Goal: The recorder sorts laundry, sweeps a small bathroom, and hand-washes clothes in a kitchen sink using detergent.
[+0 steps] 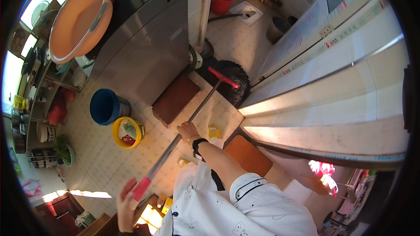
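My right hand (188,131), with a dark watch on its wrist, is closed around the metal pole (166,154) of a mop. The pole runs slantwise from a pink grip (141,188) at lower left to a red crossbar (223,77) at the far end. Under the crossbar, the dark, shaggy mop head (238,78) lies at the threshold of a doorway. My left hand (126,200) is beside the pink grip with its fingers extended and apart; whether its palm touches the grip is hard to see.
A brown wooden step (177,98) lies left of the pole, by a grey appliance (144,46) bearing an orange basin (82,23). Blue (104,106) and yellow (128,132) buckets stand further left. Door panels (328,85) flank the right; an orange-topped stool (249,155) is near my right arm.
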A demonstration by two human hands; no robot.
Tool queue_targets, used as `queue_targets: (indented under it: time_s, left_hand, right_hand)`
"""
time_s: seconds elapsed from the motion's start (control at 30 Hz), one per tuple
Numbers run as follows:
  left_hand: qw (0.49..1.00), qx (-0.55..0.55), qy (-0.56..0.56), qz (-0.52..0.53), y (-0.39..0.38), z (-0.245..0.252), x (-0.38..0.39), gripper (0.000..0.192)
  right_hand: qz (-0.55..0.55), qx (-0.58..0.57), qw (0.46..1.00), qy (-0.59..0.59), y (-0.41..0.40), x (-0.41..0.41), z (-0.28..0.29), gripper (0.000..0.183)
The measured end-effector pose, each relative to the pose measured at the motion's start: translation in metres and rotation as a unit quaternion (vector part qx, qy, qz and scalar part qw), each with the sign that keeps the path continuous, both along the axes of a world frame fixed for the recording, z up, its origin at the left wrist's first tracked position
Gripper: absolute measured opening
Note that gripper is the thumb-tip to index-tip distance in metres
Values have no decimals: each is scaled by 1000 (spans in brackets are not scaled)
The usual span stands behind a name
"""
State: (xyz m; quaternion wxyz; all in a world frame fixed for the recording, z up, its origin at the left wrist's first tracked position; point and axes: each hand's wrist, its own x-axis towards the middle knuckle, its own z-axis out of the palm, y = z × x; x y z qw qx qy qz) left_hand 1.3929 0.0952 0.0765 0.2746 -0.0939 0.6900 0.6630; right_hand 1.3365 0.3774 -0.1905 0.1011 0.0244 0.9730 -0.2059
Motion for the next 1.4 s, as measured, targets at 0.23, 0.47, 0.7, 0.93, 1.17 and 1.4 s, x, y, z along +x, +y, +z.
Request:
queue_targets:
  time_s: [0.23, 0.47, 0.7, 0.93, 1.17, 1.4]
  left_hand:
    - [949, -12, -289, -129, 163, -50, -37, 49]
    - [922, 18, -314, -227, 250, -64, -80, 47]
    - [941, -85, -266, -193, 200, 42, -74, 39]
    - [923, -86, -258, -274, 227, 31, -111, 46]
    - [902, -17, -271, -337, 327, -75, -162, 40]
    - [893, 11, -243, -378, 363, -105, -197, 42]
  right_hand:
    - [-48, 165, 983, -63, 155, -26, -31, 21]
    - [-8, 105, 994, 1, 223, -41, -5, 13]
    - [42, 0, 998, 49, 148, -15, 20, 12]
    - [3, -40, 999, 29, 177, -34, 27, 20]
    - [-171, 170, 970, -42, 292, -96, -12, 43]
    - [-100, 179, 970, -134, 313, -119, 31, 26]
